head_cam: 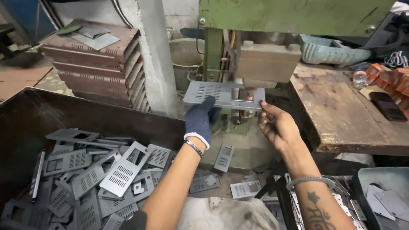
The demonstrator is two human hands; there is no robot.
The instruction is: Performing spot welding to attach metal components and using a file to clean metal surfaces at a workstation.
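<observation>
Item in hand: one flat grey metal plate [221, 94], punched with a slotted vent panel and a rectangular cut-out, held level under the block of the green press [264, 64].

Hold: my left hand [201, 121], in a dark knit glove, is closed on the plate's near edge on the side away from the press, thumb on top. My right hand [277, 125], bare, pinches the corner nearest the press block with its fingertips, palm open below.

Handling, as I judge it: thin sheet, light, stiff enough to stay flat between two edge grips. Bare metal will be slick, and the punched edges are likely sharp (the ungloved hand is the one at risk). Best taken by the outer edges, well clear of the slots and of the part lying under the tooling.

Around the press:
- Left of it and nearer me, a large dark bin [30, 115] holding a loose heap of like plates [98, 179], overlapping at all angles.
- Behind the bin, a stack of brown vented panels [93, 64] beside a grey pillar [155, 55].
- At its foot, stray plates on the floor [243, 170].
- Right of it, a worn wooden bench [341, 110] with small orange boxes [385, 76] and a dark flat object at its far end.
- Below the bench, a grey tray [383, 191] of flat offcuts.

In the way: the press block sits directly over the plate's right end, with the fingers just beside it.
</observation>
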